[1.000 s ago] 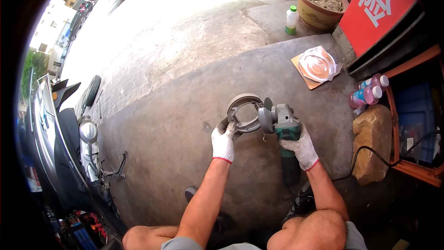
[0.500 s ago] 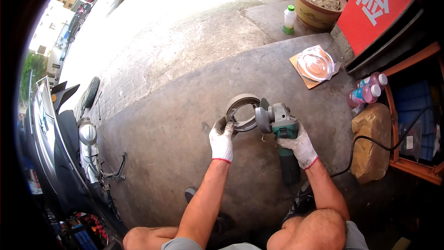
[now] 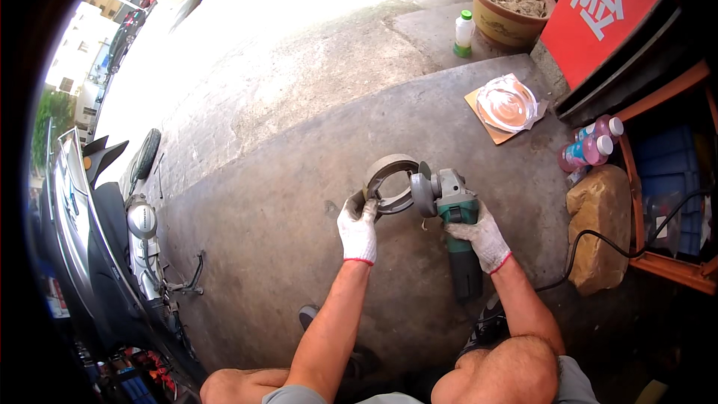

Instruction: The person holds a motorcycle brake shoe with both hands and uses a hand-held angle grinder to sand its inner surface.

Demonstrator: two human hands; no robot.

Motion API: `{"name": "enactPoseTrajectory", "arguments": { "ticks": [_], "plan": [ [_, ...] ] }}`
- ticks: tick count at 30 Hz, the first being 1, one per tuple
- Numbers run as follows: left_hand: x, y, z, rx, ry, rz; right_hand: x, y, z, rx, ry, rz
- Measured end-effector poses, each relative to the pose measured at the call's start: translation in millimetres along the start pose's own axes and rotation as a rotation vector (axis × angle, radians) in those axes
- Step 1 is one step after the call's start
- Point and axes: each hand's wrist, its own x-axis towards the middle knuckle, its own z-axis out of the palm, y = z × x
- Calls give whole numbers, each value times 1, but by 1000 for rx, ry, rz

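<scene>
My left hand [image 3: 357, 232], in a white knit glove, grips the left side of a ring-shaped pair of brake shoes [image 3: 390, 162], held up above the floor. In my right hand [image 3: 484, 237], also gloved, is a green and black angle grinder [image 3: 458, 213], its fingers closed round the body below the metal head. The grinder's disc and guard [image 3: 424, 193] sit against or very close to the ring's right side; whether they touch, I cannot tell. The grinder's handle end points down toward my feet.
A motorbike [image 3: 112, 232] stands at the left. The black power cord [image 3: 591, 236] runs right past a large stone [image 3: 600, 228] to an orange-framed rack [image 3: 636, 202]. Pink bottles [image 3: 587, 151], a foil-wrapped round dish on cardboard [image 3: 508, 105], a bottle [image 3: 464, 34] and a planter [image 3: 508, 11] lie beyond.
The grinder and my right hand have shifted very slightly left and down. The view has turned a little; my hold on both things is the same.
</scene>
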Motion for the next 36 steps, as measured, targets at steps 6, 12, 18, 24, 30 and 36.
{"name": "enactPoseTrajectory", "arguments": {
  "ticks": [6, 12, 18, 24, 30, 36],
  "plan": [
    [0, -2, -2, 40, -11, 81, -2, -4, 6, 40, -13, 17],
    [3, -2, -5, 123, -24, 152, -2, -10, 10, 68, -65, 26],
    [5, 7, -6, 279, -33, 237, 0, -21, 16, -63, -56, -48],
    [1, 19, -4, 414, -27, 302, 4, -25, 13, -355, -28, -143],
    [-1, 30, -4, 576, -35, 393, -1, -35, 15, -625, -11, -209],
    [0, 40, -4, 702, -76, 421, -5, -47, 19, -879, 9, -258]
  ]
}}
